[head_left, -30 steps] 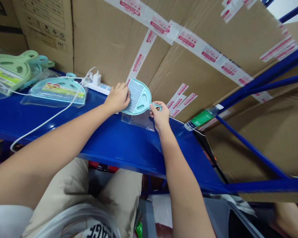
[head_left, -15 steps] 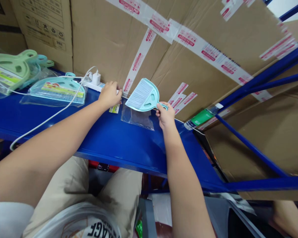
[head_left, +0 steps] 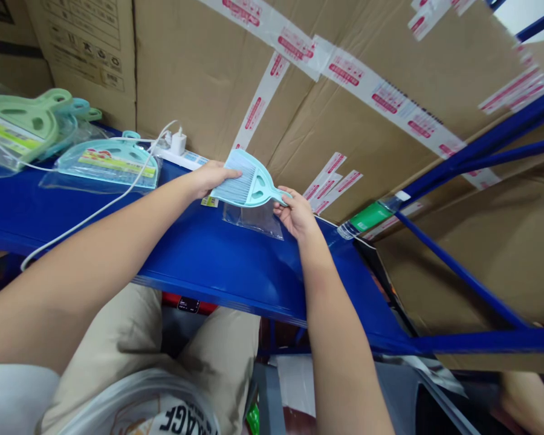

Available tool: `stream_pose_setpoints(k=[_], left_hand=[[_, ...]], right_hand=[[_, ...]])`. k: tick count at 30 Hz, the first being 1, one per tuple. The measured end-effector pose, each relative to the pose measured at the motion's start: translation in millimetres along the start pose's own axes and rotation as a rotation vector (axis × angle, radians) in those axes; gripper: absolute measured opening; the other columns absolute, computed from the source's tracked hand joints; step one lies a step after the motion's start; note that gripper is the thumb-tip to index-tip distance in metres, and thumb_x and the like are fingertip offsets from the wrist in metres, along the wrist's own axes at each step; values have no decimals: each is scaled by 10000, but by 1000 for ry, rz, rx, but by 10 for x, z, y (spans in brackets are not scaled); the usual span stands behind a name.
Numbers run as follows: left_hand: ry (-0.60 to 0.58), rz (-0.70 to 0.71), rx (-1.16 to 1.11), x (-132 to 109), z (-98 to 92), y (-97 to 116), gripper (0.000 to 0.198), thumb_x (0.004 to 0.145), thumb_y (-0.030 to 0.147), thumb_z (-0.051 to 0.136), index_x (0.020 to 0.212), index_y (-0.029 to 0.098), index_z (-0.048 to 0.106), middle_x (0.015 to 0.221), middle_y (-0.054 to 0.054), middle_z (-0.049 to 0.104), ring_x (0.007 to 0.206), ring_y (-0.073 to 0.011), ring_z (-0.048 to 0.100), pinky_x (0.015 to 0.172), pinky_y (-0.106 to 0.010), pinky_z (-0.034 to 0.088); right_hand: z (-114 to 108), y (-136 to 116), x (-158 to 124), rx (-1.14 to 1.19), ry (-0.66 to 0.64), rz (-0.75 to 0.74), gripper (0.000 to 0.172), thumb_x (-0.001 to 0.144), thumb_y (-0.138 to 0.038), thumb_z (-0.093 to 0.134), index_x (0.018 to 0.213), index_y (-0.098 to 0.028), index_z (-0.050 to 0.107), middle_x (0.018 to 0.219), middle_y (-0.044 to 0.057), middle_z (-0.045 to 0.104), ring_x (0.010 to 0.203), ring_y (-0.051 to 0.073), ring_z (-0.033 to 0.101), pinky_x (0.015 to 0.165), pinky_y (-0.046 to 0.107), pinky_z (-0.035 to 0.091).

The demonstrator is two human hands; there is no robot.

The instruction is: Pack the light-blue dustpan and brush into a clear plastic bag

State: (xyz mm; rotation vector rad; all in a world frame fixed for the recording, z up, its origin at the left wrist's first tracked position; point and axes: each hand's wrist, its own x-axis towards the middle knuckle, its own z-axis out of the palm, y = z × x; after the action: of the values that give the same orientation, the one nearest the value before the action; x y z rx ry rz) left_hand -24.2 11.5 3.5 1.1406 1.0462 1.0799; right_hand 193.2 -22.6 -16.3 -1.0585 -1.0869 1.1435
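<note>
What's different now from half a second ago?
The light-blue brush moved left. The left hand, which was apart from it near the power strip, is back at the brush's bristle end, thumb on the bristles. The right hand still holds the handle and shifted left with it. The clear plastic bag, green-labelled bottle and bagged dustpans stayed put.
</note>
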Motion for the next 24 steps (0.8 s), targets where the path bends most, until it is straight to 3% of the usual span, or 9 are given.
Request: stream_pose_setpoints(k=[4, 11, 15, 18, 21, 24], left_hand=[[-17, 34, -17, 16, -29, -11, 133, 751, 170, 750, 883, 171, 764, 765, -67, 784, 928, -251, 763, 844, -336, 603], [7, 71, 20, 6, -45, 25, 128, 749, 134, 739, 874, 161, 747, 800, -71, 781, 926, -242, 758, 863, -347, 592], [120, 95, 161, 47, -264, 155, 171, 709, 111, 745, 867, 178, 743, 853, -99, 773, 995, -292, 739, 885, -411, 579], [222, 75, 369, 75, -504, 264, 153, 660, 132, 788, 783, 184, 713, 863, -112, 754, 1033, -343, 721, 921, -472, 556], [264, 68, 507, 92, -682, 321, 148, 670, 155, 795, 709, 173, 653, 915, -131, 741, 1019, -361, 714, 962, -519, 528], [266, 68, 551, 91, -743, 331, 164, 674, 141, 786, 697, 163, 625, 912, -135, 730, 1014, -363, 706, 972, -533, 515]], right_hand=[[-11, -17, -1, 4, 43, 32, 195, 851, -68, 514, 933, -243, 538, 651, -55, 590, 540, 96, 595, 480, 182, 496], [-39, 30, 56, -116, 99, -5, 195, 804, -109, 586, 931, -247, 533, 732, -45, 649, 607, 115, 674, 567, 226, 577], [-117, 83, 111, -373, 248, -72, 127, 821, -220, 604, 923, -250, 534, 763, -46, 658, 650, 125, 669, 571, 240, 557], [-219, 136, 150, -700, 380, -76, 117, 800, -235, 636, 880, -234, 551, 781, -26, 655, 739, 151, 661, 699, 304, 566], [-306, 193, 180, -868, 396, 1, 111, 796, -232, 657, 855, -218, 563, 786, -9, 651, 774, 164, 645, 798, 349, 548], [-342, 227, 195, -888, 387, 35, 97, 807, -220, 654, 851, -212, 568, 772, -19, 641, 735, 149, 625, 794, 336, 534]])
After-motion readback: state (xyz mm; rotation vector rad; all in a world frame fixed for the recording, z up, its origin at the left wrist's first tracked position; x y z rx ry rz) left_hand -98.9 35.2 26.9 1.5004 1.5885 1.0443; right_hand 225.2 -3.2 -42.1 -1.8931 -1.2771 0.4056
